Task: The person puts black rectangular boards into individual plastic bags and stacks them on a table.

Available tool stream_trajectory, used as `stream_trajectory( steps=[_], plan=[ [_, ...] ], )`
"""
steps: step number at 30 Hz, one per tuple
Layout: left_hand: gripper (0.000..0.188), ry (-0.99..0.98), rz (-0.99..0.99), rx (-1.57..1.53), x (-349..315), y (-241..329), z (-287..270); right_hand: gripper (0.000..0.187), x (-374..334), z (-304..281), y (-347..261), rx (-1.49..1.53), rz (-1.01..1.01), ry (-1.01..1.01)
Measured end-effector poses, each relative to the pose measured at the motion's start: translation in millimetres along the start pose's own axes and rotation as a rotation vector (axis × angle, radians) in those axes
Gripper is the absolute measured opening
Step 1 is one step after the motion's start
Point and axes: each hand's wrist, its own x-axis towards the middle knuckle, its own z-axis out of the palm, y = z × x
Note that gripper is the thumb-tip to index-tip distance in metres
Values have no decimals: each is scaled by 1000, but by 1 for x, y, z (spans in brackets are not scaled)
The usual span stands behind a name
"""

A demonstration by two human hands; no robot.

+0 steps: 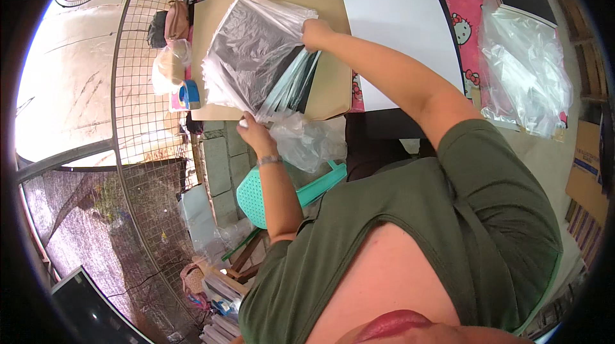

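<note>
A thick stack of clear plastic sleeves [246, 46] with dark sheets showing through lies fanned out on a brown cardboard sheet [336, 91]. My right hand [317, 35] is closed on the stack's right edge, near its far corner. At the near edge, my left hand [258, 136] has its fingers closed at the corner of the same stack; some fingertips are hidden under the plastic. Loose clear plastic [307, 142] hangs just right of my left wrist. Under my right forearm, a large white sheet [400, 24] rests over black board [391, 124].
Pink patterned cloth [461, 1] covers the table at the right, with a pile of clear plastic bags [522, 72] on it. A wire grid [144, 56] borders the left side, beside a blue tape roll [190, 95]. A turquoise plastic chair [253, 198] stands below my left forearm.
</note>
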Motion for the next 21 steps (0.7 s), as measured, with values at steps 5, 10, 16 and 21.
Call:
stream_trajectory(
  steps=[5, 10, 16, 21],
  plan=[
    [34, -326, 61, -225, -88, 58, 37, 61, -106, -7, -25, 648, -354, 294],
    [34, -887, -86, -534, -129, 114, 58, 59, -179, -31, -15, 1064, -452, 150],
    [31, -898, -173, -400, -133, 110, 72, 27, -226, -78, 8, 1207, -320, 254],
    [29, -915, -237, -596, -157, 127, 92, 12, -241, -88, 19, 1225, -113, 386]
  ],
)
